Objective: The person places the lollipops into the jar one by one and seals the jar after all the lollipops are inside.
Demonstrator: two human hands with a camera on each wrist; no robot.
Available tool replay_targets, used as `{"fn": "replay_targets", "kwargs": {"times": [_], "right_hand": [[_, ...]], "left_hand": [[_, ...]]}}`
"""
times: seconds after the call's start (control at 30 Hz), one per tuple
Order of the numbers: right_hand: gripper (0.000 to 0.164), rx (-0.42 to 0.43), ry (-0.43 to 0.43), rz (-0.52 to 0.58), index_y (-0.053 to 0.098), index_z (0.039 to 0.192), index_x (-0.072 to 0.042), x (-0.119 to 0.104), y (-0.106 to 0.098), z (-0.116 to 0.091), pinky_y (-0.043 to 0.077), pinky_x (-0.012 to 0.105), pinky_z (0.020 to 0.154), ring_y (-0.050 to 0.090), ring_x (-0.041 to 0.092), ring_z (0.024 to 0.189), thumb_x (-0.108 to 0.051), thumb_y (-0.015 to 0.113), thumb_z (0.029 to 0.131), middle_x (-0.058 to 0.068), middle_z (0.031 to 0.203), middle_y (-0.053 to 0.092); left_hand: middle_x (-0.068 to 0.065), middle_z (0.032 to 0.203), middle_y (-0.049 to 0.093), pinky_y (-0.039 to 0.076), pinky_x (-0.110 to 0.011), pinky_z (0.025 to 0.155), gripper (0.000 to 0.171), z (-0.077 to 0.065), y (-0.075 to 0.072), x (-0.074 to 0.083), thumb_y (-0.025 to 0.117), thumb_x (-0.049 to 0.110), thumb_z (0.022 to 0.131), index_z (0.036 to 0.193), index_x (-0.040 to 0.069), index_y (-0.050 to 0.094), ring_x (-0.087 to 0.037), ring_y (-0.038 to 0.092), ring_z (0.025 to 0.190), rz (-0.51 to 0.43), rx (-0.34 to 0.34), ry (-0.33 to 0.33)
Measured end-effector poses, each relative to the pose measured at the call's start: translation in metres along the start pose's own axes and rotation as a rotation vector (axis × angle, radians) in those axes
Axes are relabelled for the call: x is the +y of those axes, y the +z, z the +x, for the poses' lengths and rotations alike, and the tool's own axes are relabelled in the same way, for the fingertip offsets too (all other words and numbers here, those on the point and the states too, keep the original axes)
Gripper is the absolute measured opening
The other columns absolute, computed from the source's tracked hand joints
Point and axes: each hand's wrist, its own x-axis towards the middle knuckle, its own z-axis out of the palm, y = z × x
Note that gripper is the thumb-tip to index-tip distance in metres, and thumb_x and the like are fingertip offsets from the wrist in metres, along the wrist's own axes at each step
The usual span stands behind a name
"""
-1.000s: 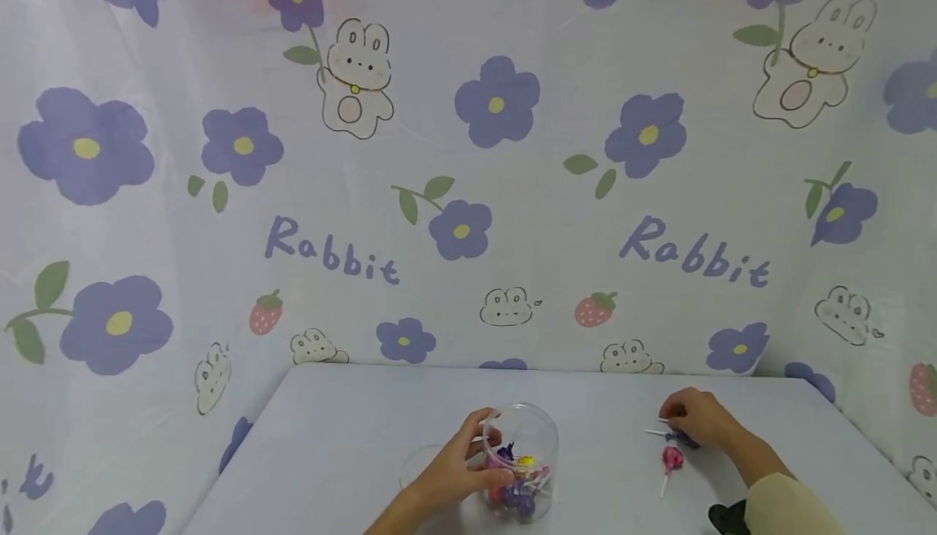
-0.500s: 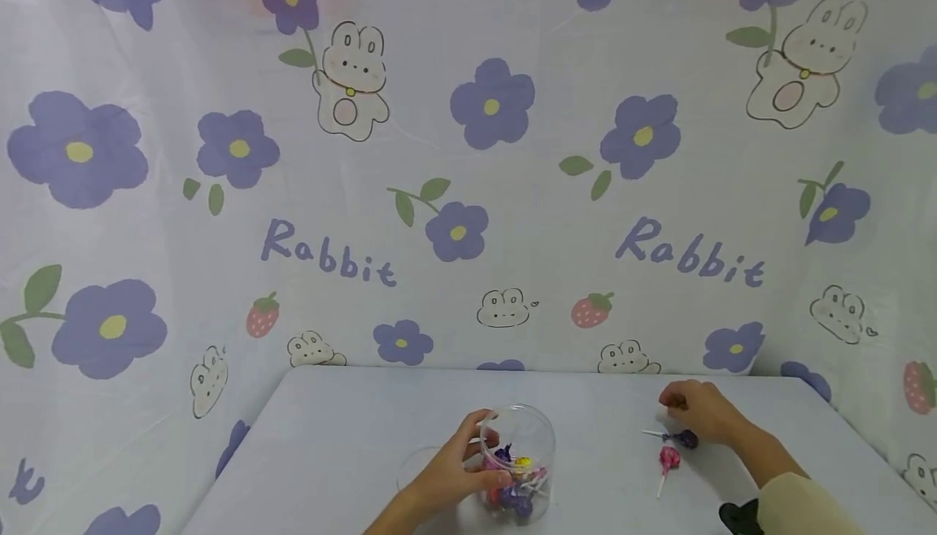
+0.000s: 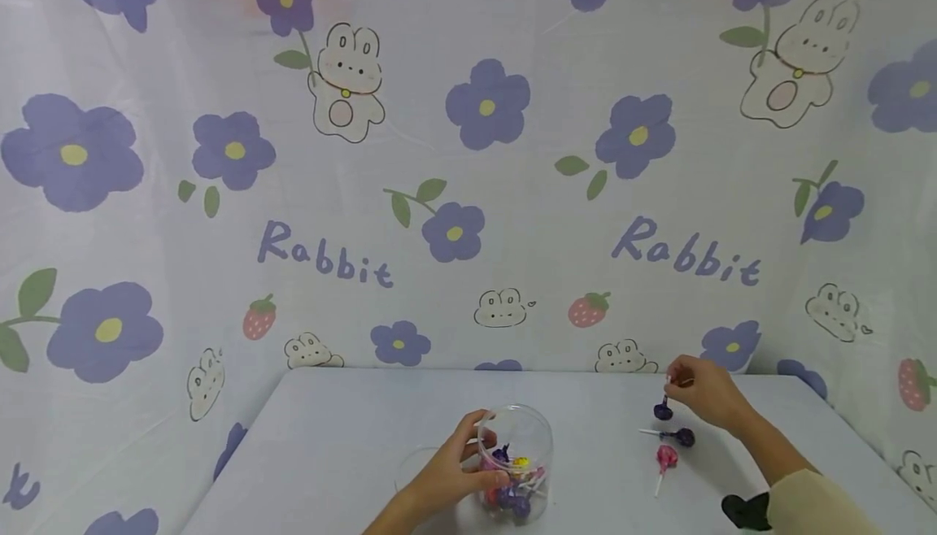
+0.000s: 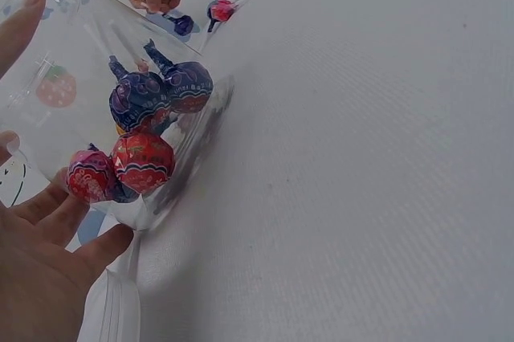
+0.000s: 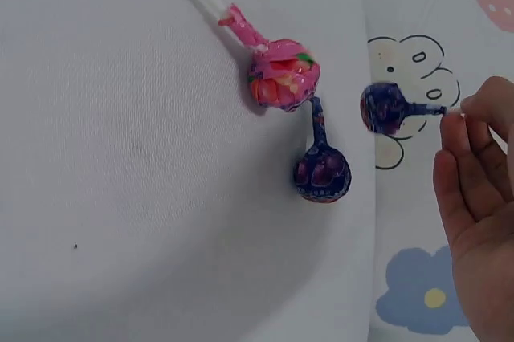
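My left hand [image 3: 454, 470] grips the side of a clear plastic jar [image 3: 540, 447], thumb at the front and fingers round the far side. Inside the open-topped jar lie several wrapped lollipops, among them a red one [image 4: 143, 162] and a dark purple one [image 4: 138, 101]. At the right, my right hand [image 3: 708, 395] pinches the stick of a dark purple lollipop [image 5: 384, 109], its round head hanging down above the table. Just below it on the table lie another dark purple lollipop [image 3: 684, 437] and a pink lollipop [image 3: 667, 458], close together.
Behind my left wrist lies a clear round lid [image 3: 410, 462], partly hidden. The white table [image 3: 351, 413] ends at the back against a curtain [image 3: 542, 218] printed with flowers and rabbits. A black object [image 3: 745, 511] shows beside the right sleeve [image 3: 812, 502].
My right hand has lifted a dark purple lollipop by its stick, up and away from the other two. The left hand keeps its grip on the jar.
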Motion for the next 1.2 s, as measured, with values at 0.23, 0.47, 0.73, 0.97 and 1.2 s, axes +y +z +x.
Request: {"fn": "replay_targets", "kwargs": {"times": [0.23,0.47,0.73,0.97,1.2], "right_hand": [[0.013,-0.02,0.076,0.245,0.064,0.101,-0.002,-0.008,0.004,-0.004,0.056,0.04,0.077,0.068,0.032,0.093,-0.01,0.072,0.096,0.01,0.097,0.072],[0.016,-0.049,0.125,0.464,0.064,0.105,0.006,-0.02,0.01,-0.004,0.06,0.034,0.084,0.07,0.031,0.098,-0.007,0.07,0.098,0.016,0.105,0.071],[0.018,-0.048,0.086,0.619,0.059,0.103,0.011,-0.033,0.014,-0.009,0.06,0.034,0.086,0.073,0.029,0.1,-0.001,0.07,0.097,0.02,0.106,0.067],[0.022,-0.072,0.006,0.672,0.057,0.106,0.015,-0.054,0.022,-0.011,0.059,0.034,0.086,0.073,0.025,0.098,-0.001,0.07,0.097,0.024,0.108,0.064],[0.019,-0.085,-0.013,0.704,0.059,0.106,0.01,-0.089,0.027,-0.012,0.059,0.035,0.087,0.072,0.033,0.102,-0.003,0.071,0.098,0.028,0.111,0.06]], "left_hand": [[-0.019,0.138,0.049,0.042,-0.058,0.109,0.084,0.001,-0.001,-0.001,0.082,0.033,0.092,0.157,0.018,0.031,-0.038,0.049,0.137,0.004,-0.007,-0.014],[-0.018,0.141,0.049,0.041,-0.058,0.11,0.085,0.001,-0.001,-0.001,0.081,0.038,0.091,0.158,0.021,0.031,-0.036,0.049,0.138,0.034,0.002,-0.041],[-0.017,0.139,0.05,0.041,-0.058,0.11,0.081,0.003,0.001,-0.004,0.082,0.034,0.091,0.155,0.026,0.034,-0.035,0.05,0.137,0.027,0.017,-0.052],[-0.016,0.14,0.051,0.041,-0.059,0.11,0.081,0.004,0.003,-0.005,0.082,0.034,0.091,0.155,0.026,0.034,-0.036,0.05,0.137,0.026,0.025,-0.055],[-0.019,0.14,0.049,0.04,-0.059,0.11,0.083,0.003,0.004,-0.004,0.082,0.033,0.091,0.157,0.021,0.032,-0.038,0.049,0.137,0.026,0.023,-0.049]]}}
